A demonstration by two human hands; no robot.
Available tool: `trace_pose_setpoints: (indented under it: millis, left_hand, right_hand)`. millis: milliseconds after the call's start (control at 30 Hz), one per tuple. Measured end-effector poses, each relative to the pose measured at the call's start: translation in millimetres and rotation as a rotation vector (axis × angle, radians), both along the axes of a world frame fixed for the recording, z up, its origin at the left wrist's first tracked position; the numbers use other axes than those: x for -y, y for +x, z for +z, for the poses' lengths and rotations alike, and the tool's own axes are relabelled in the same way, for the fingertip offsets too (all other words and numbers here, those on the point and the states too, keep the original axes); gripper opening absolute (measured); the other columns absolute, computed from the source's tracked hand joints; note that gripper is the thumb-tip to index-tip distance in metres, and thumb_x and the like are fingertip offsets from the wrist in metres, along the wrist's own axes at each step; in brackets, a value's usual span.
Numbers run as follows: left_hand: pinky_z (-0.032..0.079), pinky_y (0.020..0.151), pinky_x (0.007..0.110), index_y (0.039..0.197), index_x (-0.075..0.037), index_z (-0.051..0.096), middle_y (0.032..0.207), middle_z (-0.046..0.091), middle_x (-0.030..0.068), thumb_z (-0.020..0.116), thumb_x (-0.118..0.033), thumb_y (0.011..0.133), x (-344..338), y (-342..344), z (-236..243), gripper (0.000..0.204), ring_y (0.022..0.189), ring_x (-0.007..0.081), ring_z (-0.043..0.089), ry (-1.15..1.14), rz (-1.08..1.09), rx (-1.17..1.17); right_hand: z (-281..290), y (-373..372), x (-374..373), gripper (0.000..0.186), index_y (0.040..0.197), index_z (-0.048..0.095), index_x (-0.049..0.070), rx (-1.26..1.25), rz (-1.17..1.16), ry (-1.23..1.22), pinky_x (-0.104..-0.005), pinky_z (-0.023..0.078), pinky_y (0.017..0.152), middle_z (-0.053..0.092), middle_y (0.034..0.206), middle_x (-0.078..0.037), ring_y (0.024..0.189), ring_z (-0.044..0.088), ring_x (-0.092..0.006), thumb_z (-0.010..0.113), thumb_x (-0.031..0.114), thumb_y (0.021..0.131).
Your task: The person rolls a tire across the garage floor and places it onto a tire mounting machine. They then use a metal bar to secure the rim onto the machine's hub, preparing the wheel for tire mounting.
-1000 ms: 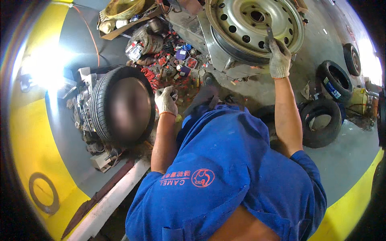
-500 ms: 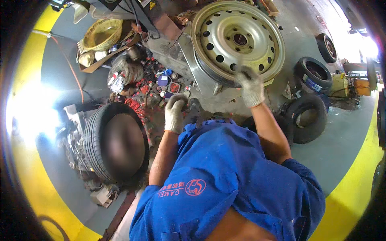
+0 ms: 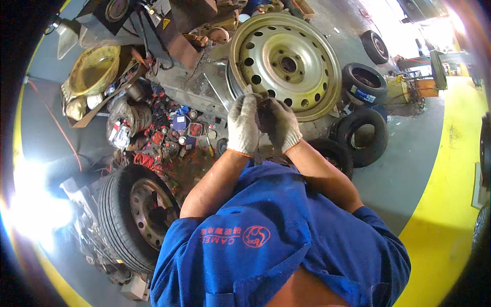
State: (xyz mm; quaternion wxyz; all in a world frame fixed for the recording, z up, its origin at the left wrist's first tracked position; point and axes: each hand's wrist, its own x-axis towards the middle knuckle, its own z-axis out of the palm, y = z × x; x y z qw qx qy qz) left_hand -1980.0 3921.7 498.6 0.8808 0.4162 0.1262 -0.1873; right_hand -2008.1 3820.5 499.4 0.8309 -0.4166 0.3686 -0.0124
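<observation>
A silver steel wheel rim [image 3: 307, 59] with a ring of round holes and a dark centre bore lies face up on a metal stand. Both of my hands wear white knit gloves with dark, dirty fingers. My left hand [image 3: 244, 125] is at the rim's near left edge, fingers bent and closed. Close beside it, my right hand [image 3: 284, 126] curls inward so that the fingertips of both hands meet. A small pale tip shows above the left fingers. What lies between the hands is mostly hidden, and I cannot make it out.
Loose tyres [image 3: 362, 137] lie on the right. A tyre on a steel rim [image 3: 115, 215] stands at lower left. Beyond it are scattered small parts, tins [image 3: 179, 122] and a dirty yellow basin [image 3: 94, 69]. A machine with a warning sticker [image 3: 166, 38] stands at the back left.
My right hand has come off the rim's face, moving left and nearer. My left hand has moved right and forward to meet it. The whole view has shifted a little.
</observation>
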Motion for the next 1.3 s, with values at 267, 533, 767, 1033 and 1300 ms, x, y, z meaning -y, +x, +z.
trace_pose_setpoints:
  millis: [267,533,767,1033,1300]
  left_hand:
    - [0.044,0.069,0.023,0.105,-0.001,0.064,0.086,0.062,0.0007,0.053,-0.018,0.104,-24.4,35.8,-5.2,0.020,0.076,0.0090,0.054,-0.074,-0.154,-0.018]
    - [0.043,0.061,0.022,0.119,0.000,0.064,0.090,0.065,0.0016,0.054,-0.009,0.098,-31.6,53.5,-22.7,0.024,0.069,0.0080,0.052,-0.322,-0.010,-0.138]
    - [0.044,0.098,0.028,0.124,0.000,0.067,0.112,0.068,0.0069,0.062,-0.008,0.093,-76.3,57.5,-8.2,0.032,0.105,0.0171,0.061,0.475,-0.063,0.417]
    - [0.052,0.089,0.038,0.114,0.001,0.070,0.102,0.069,0.0183,0.049,-0.001,0.081,-97.0,51.2,-7.3,0.038,0.093,0.0307,0.067,0.464,-0.257,0.689]
    - [0.050,0.081,0.034,0.105,0.001,0.070,0.096,0.066,0.0127,0.054,-0.012,0.077,-100.2,48.4,-24.9,0.034,0.089,0.0232,0.063,0.381,-0.411,0.776]
  right_hand:
    - [-30.3,28.2,-2.1,0.027,0.123,0.058,0.005,0.042,0.146,-0.023,-0.0310,0.055,0.079,0.068,0.108,-0.007,0.094,0.066,-0.0179,0.058,0.020,0.101]
    - [-14.9,46.0,10.5,0.025,0.114,0.066,0.000,0.100,0.324,-0.097,-0.0390,0.060,0.075,0.071,0.099,-0.013,0.083,0.070,-0.0259,0.054,0.003,0.093]
    - [-3.4,61.9,9.2,0.025,0.110,0.066,0.003,-0.084,0.103,-0.055,-0.0299,0.050,0.055,0.066,0.091,-0.008,0.071,0.060,-0.0162,0.054,0.016,0.092]
    - [-23.1,72.5,-1.4,0.028,0.108,0.065,0.007,0.025,0.433,-0.003,-0.0267,0.052,0.060,0.066,0.083,-0.005,0.067,0.062,-0.0152,0.062,0.033,0.098]
    - [-17.3,79.0,1.3,0.025,0.108,0.067,-0.001,0.194,0.673,-0.265,-0.0317,0.055,0.071,0.068,0.093,-0.007,0.078,0.065,-0.0175,0.066,0.020,0.095]
